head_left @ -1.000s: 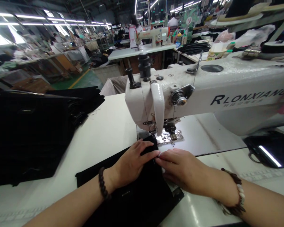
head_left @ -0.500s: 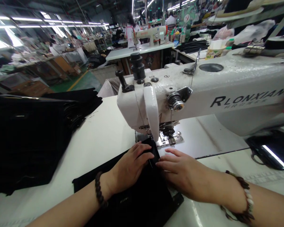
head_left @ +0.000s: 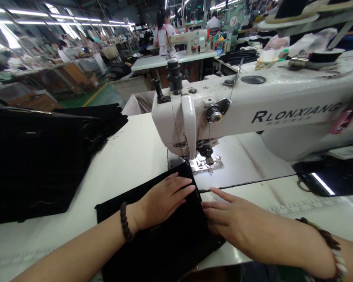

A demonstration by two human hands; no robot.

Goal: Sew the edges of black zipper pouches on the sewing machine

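A black fabric piece (head_left: 176, 243) lies on the white sewing table, its far corner at the needle area of the white sewing machine (head_left: 176, 125). Flat on top of the fabric rests my left hand (head_left: 164, 197), fingers stretched toward the presser foot. My right hand (head_left: 238, 219) touches the fabric's right edge, with the index finger extended over the table and the other fingers along the edge. The lit metal plate and guide (head_left: 210, 163) show just right of the needle. My right fingertips are partly hidden at the fabric.
A stack of black fabric pieces (head_left: 38, 160) covers the table's left side. To the right, under the machine arm, lies a dark phone-like object (head_left: 335, 176) with a shiny surface. Another sewing machine (head_left: 188, 39) and a person (head_left: 164, 37) are behind.
My right hand has slid a little right and nearer to me along the fabric edge. My left hand stays on the fabric. The whole view has shifted slightly.
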